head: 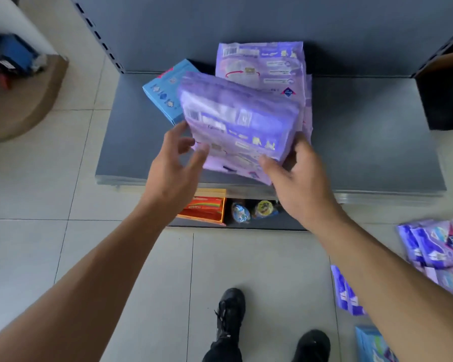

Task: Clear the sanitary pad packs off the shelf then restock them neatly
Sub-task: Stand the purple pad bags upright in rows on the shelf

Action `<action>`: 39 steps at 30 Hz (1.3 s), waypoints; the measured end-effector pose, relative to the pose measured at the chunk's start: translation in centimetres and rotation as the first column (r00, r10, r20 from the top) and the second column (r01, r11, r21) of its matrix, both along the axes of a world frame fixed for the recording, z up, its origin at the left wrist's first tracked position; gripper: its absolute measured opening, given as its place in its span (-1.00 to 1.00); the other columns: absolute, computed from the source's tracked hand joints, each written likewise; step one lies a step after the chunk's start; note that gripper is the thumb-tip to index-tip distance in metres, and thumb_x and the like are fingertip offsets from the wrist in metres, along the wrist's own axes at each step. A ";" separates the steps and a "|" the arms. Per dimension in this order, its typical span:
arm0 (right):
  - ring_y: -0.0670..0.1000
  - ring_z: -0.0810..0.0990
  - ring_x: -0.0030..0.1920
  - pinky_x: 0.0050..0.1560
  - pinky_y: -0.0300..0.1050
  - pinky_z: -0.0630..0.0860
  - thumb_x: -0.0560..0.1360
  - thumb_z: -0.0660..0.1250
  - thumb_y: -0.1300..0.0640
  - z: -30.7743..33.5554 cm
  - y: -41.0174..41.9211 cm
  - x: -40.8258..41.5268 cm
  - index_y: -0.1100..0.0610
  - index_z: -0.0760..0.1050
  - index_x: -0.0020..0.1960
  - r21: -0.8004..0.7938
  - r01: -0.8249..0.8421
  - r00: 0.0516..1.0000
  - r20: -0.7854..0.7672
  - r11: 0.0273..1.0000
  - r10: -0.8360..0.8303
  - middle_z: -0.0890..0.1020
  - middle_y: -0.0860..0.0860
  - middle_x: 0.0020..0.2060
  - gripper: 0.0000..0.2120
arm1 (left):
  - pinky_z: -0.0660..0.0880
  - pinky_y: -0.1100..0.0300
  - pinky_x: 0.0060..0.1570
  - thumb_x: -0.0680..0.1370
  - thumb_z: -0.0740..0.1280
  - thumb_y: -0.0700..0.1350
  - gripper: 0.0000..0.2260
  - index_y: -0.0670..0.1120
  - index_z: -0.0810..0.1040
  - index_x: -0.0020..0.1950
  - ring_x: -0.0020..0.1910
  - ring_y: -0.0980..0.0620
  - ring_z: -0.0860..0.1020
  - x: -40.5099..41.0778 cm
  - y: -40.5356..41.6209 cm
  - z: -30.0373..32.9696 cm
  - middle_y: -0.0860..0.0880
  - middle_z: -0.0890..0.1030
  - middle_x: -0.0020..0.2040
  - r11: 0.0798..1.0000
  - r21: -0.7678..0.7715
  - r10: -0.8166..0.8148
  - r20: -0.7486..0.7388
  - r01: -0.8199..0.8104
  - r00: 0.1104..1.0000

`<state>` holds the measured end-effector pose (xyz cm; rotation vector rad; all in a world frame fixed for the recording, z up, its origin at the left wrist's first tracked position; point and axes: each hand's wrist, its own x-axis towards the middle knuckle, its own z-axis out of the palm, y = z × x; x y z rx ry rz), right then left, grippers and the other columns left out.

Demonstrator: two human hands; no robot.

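Restocking is underway: right hand (302,178) is gripping a soft purple plastic pad pack (239,124) mid-frame over the grey metal shelf (372,142), left hand (177,163) is touching it with fingers spread, while more purple packs (439,246) are waiting on the floor at lower right.

- The grey shelf (364,142) carries a flat stack of purple pad packs (262,66) at 12 o'clock, with a blue box (162,90) just beside it at 10 o'clock.
- The tiled floor (63,178) holds more purple packs (434,246) at 4 o'clock.
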<state>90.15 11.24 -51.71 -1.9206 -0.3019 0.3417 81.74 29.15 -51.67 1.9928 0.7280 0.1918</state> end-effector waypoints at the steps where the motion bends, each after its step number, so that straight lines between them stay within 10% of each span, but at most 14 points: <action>1: 0.00 0.58 -0.07 -0.03 -0.17 0.53 0.49 0.36 0.19 0.3 -1.5 -0.3 -0.04 0.43 0.05 0.016 -0.025 0.991 0.133 1.000 0.023 0.60 0.02 -0.03 -0.79 | 0.45 0.12 0.06 0.57 0.20 0.16 -0.69 0.10 0.42 0.28 0.04 0.18 0.57 -0.3 -0.5 0.7 0.11 0.61 0.08 0.987 -0.142 0.079 0.061 -0.070 0.995; 4: 0.00 0.46 0.00 0.03 -0.34 0.40 0.41 0.42 0.21 0.4 -6.5 -0.7 0.06 0.40 0.08 -0.095 -0.101 0.868 0.478 0.990 0.134 0.43 0.05 0.05 -0.69 | 0.55 0.00 0.07 0.58 -0.02 0.35 -0.44 0.00 0.51 0.25 0.08 0.03 0.64 0.1 -1.9 2.5 0.03 0.67 0.11 0.672 -0.724 0.187 -0.038 -0.156 0.982; 6: 0.07 0.43 0.05 0.03 -0.27 0.37 0.35 0.53 0.28 0.3 -9.4 -0.5 0.07 0.38 0.08 -0.189 -0.105 0.817 0.544 0.976 0.193 0.37 0.03 0.07 -0.57 | 0.59 -0.05 0.07 0.52 0.02 0.38 -0.34 -0.08 0.48 0.32 0.11 -0.08 0.64 0.7 -3.4 3.2 -0.08 0.65 0.16 0.538 -0.829 0.093 -0.123 -0.154 0.988; 11: 0.08 0.46 0.17 0.06 -0.16 0.47 0.36 0.54 0.12 -1.0 -15.2 -0.3 0.03 0.33 0.20 -0.208 -0.023 0.871 0.477 0.978 0.122 0.37 0.02 0.19 -0.47 | 0.62 0.11 -0.19 0.51 0.37 -0.22 -0.66 -0.20 0.47 0.28 -0.06 -0.08 0.67 2.7 -9.9 1.7 -0.16 0.66 0.10 0.698 -0.715 -0.054 -0.110 -0.041 0.992; 14: -0.13 0.59 -0.05 -0.11 -0.18 0.53 0.54 0.36 0.18 -1.1 -19.1 0.0 -0.03 0.32 0.30 0.142 0.247 0.968 -0.083 0.958 -0.237 0.59 -0.07 -0.02 -0.61 | 0.60 0.01 -0.05 0.51 0.37 -0.26 -0.61 -0.18 0.43 0.32 0.06 -0.13 0.65 4.0 -13.8 1.3 -0.14 0.65 0.14 0.721 -0.692 -0.086 -0.025 0.045 0.996; 17: -0.05 0.59 -0.22 -0.23 -0.14 0.49 0.58 0.20 -0.10 -0.9 -23.5 0.4 -0.01 0.49 0.15 0.293 0.486 0.712 -0.679 0.823 -0.179 0.66 -0.03 -0.16 -0.76 | 0.61 0.04 -0.04 0.48 0.40 -0.25 -0.61 -0.13 0.41 0.28 0.07 -0.06 0.65 5.0 -18.6 1.6 -0.07 0.65 0.13 0.787 -0.600 -0.175 0.007 0.144 0.985; 22: -0.05 0.69 -0.09 -0.20 -0.19 0.60 0.52 0.35 0.21 -0.8 -31.5 -1.6 0.15 0.44 0.13 0.254 0.499 0.723 -0.648 0.828 -0.237 0.69 0.06 -0.02 -0.80 | 0.60 0.16 -0.13 0.46 0.40 -0.09 -0.64 -0.01 0.44 0.23 0.02 0.01 0.67 6.6 -27.7 1.4 0.00 0.67 0.10 0.738 -0.614 -0.425 -0.099 0.281 0.900; 32: -0.04 0.66 0.02 0.09 0.01 0.58 0.57 0.31 0.02 -7.0 -48.2 -3.8 -0.04 0.50 0.08 -0.045 0.631 0.603 -0.600 0.775 -0.526 0.69 -0.07 -0.05 -0.90 | 0.52 -0.14 0.18 0.37 0.51 -0.04 -0.55 0.07 0.44 0.20 0.10 -0.04 0.63 11.8 -45.5 -5.1 0.01 0.65 0.13 0.717 -0.546 -0.646 -0.285 0.433 0.708; 39: 0.06 0.52 -0.15 -0.20 -0.13 0.31 0.53 0.20 -0.10 -15.6 -53.9 -2.4 0.03 0.45 -0.01 -0.404 0.558 0.438 -0.599 0.725 -0.670 0.51 0.04 -0.17 -0.79 | 0.54 -0.10 0.15 0.39 0.40 0.00 -0.64 0.01 0.50 0.17 0.05 -0.06 0.63 18.9 -51.4 -15.8 0.00 0.65 0.08 0.774 -0.357 -0.633 -0.419 0.523 0.651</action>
